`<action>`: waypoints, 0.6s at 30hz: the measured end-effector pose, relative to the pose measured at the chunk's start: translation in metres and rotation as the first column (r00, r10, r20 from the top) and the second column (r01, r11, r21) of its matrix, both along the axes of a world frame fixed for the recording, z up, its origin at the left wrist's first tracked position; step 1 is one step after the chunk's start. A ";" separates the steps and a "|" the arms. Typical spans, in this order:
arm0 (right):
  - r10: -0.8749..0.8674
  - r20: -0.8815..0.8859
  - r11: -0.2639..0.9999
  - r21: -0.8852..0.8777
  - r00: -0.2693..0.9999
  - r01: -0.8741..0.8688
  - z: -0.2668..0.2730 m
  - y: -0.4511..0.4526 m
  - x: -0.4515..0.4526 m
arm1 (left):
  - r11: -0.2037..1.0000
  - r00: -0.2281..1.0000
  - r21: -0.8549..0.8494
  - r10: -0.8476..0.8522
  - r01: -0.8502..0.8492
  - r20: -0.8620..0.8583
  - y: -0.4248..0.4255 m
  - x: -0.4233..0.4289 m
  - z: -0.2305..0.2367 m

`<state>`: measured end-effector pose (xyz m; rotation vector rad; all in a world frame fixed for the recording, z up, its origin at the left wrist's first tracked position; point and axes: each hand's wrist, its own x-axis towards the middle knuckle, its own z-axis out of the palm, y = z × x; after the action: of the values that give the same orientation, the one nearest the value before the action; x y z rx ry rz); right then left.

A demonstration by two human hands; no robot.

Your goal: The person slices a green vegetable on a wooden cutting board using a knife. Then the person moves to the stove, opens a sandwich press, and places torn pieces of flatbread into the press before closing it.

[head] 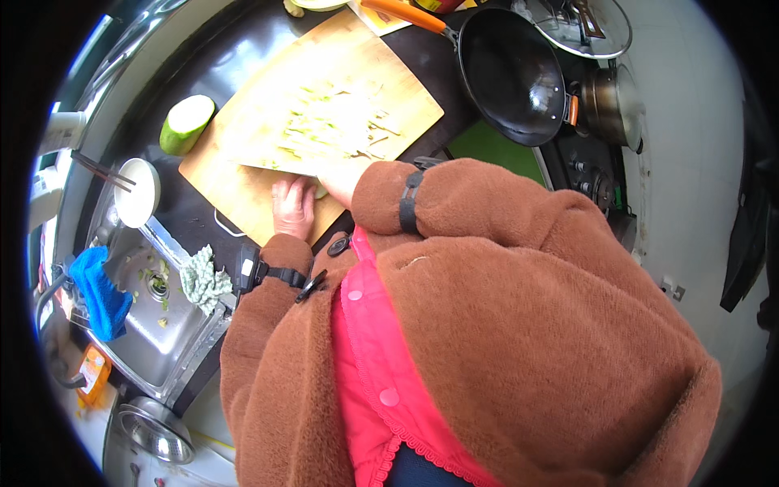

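Note:
A wooden cutting board [389, 67] lies on the dark counter before me. Its middle is overexposed, with thin pale-green vegetable strips [304, 125] spread over it. My right hand [341, 181] grips a kitchen knife [277, 167] whose handle is hidden in the fist; the blade points left across the board. Just below the blade, my left hand [294, 204] rests on the board with bent fingers, holding a pale-green vegetable piece [321, 191] that is mostly covered. A cut green gourd or squash [187, 125] lies beside the board's left edge.
Upper right are a black wok [511, 73], a glass lid [581, 27] and a metal pot [608, 106]. At left, a white bowl [137, 193] with chopsticks stands by a steel sink [143, 341] containing scraps. A blue cloth [100, 295] and patterned rag [206, 280] hang there.

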<state>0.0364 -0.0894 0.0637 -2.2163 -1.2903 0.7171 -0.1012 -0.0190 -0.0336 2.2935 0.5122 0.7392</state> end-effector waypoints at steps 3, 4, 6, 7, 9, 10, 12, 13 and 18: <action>0.039 -0.023 0.996 -0.073 0.999 -0.041 -0.005 0.002 0.010 | 1.000 0.999 -0.014 -0.012 0.012 0.038 -0.002 0.000 0.000; 0.010 -0.127 1.000 0.010 0.992 -0.009 -0.003 -0.001 0.012 | 1.000 0.999 -0.025 0.003 -0.002 0.037 -0.003 0.000 0.000; -0.077 -0.293 0.997 0.002 0.953 0.082 0.008 -0.009 0.013 | 0.999 0.999 -0.024 0.022 -0.021 0.035 -0.002 -0.001 -0.001; -0.096 -0.373 0.991 0.054 0.923 0.125 0.015 -0.014 0.010 | 1.000 0.999 -0.017 0.025 -0.024 0.034 -0.003 -0.002 -0.002; -0.089 -0.396 0.995 0.015 0.914 0.104 0.029 -0.017 0.010 | 1.000 0.999 -0.013 0.019 -0.018 0.039 -0.003 -0.003 -0.004; -0.090 -0.361 0.996 -0.045 0.928 0.079 0.036 -0.021 0.010 | 1.000 0.999 -0.014 0.009 -0.008 0.049 -0.002 -0.002 -0.006; -0.093 -0.311 0.987 -0.155 0.946 0.046 0.045 -0.024 0.011 | 1.000 0.998 -0.013 0.005 -0.004 0.059 -0.002 -0.001 -0.008; -0.097 -0.298 0.978 -0.203 0.950 0.036 0.047 -0.024 0.011 | 1.000 0.998 -0.010 0.011 -0.011 0.055 -0.002 -0.001 -0.009; -0.129 -0.365 0.988 -0.127 0.922 0.089 0.034 -0.017 0.003 | 0.999 0.999 0.009 0.035 -0.036 0.031 -0.004 -0.001 -0.010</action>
<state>0.0396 -0.1062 0.0981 -2.0809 -0.9508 1.1230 -0.1022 -0.0233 -0.0431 2.2836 0.5374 0.7951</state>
